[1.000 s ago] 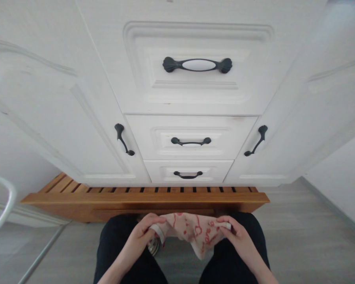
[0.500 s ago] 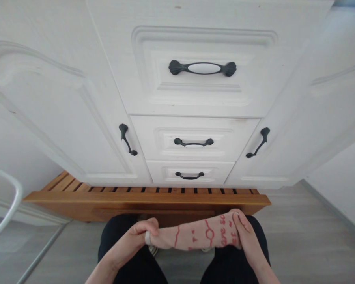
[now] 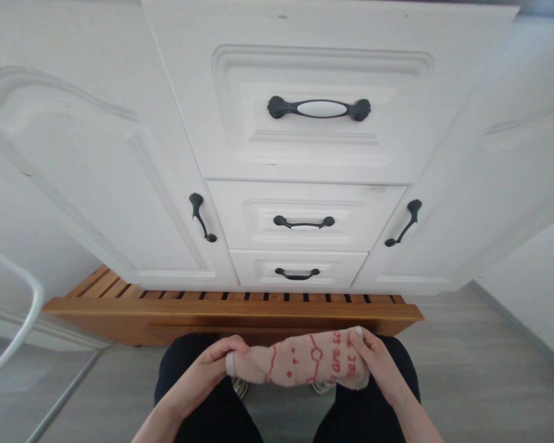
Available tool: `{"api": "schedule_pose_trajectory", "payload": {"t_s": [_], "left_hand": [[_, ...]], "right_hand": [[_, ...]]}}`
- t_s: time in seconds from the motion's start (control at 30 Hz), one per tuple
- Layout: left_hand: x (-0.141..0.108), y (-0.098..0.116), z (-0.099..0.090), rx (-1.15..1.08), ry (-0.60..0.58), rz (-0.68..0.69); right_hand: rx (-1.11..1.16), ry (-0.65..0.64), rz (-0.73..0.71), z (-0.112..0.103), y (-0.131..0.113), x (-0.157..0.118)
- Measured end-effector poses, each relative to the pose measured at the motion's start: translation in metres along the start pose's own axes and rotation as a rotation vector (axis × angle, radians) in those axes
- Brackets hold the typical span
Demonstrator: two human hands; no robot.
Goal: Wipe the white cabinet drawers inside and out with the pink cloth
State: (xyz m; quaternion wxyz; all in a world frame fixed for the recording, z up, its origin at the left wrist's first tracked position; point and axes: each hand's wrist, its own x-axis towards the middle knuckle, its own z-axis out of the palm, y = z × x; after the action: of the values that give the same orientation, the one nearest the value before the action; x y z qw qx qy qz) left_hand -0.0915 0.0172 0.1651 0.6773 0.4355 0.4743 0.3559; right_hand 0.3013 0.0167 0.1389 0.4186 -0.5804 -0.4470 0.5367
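A pinkish cloth piece, like a sock, with red writing and line patterns stretches between my two hands above my knees. My left hand pinches its narrow end, where a whitish edge shows. At the wider end, my right hand grips the upper corner, thumb and fingers pressed together. The lower corner of that end hangs loose beside my right hand. The red letters lie near the right end.
Ahead stands a white cabinet with dark handles, its drawers and doors closed. A slatted wooden bench runs below it. At the left edge is a curved white tube. Grey floor shows at right.
The cloth has bunched slightly and its right end has shifted a little left. My right hand has moved a bit left, now holding the upper corner. The view has shifted slightly.
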Motion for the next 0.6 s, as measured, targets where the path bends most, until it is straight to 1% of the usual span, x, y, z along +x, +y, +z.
{"api": "schedule_pose_trajectory", "payload": {"t_s": [0.07,0.13,0.2,0.33,0.37,0.43,0.5,0.53,0.57,0.6], "left_hand": [[0.000,0.000,-0.002,0.093,0.015,-0.040],[-0.001,-0.002,-0.004,0.119,-0.013,-0.080],[-0.002,-0.005,-0.004,0.026,-0.009,-0.093],[-0.004,-0.007,0.002,-0.163,0.110,-0.090],[-0.004,-0.007,0.005,-0.200,0.149,-0.096],[-0.001,-0.003,0.010,-0.267,0.241,-0.107],[0.002,0.001,0.012,-0.309,0.326,-0.109],[0.003,0.004,0.012,-0.324,0.353,-0.106],[0.003,0.006,0.011,-0.341,0.373,-0.103],[0.002,0.007,0.009,-0.360,0.385,-0.103]], "right_hand": [[0.098,0.036,0.016,-0.001,0.005,0.001],[0.207,0.053,0.043,0.001,0.010,0.000],[0.300,0.054,0.086,0.005,0.012,-0.001],[0.437,0.070,0.159,0.021,0.015,-0.007],[0.468,0.044,0.192,0.027,0.016,-0.008],[0.546,-0.078,0.253,0.038,0.017,-0.012],[0.620,-0.217,0.272,0.047,0.019,-0.016],[0.641,-0.262,0.268,0.050,0.021,-0.017],[0.648,-0.276,0.263,0.052,0.023,-0.017],[0.645,-0.260,0.264,0.052,0.025,-0.017]]}}
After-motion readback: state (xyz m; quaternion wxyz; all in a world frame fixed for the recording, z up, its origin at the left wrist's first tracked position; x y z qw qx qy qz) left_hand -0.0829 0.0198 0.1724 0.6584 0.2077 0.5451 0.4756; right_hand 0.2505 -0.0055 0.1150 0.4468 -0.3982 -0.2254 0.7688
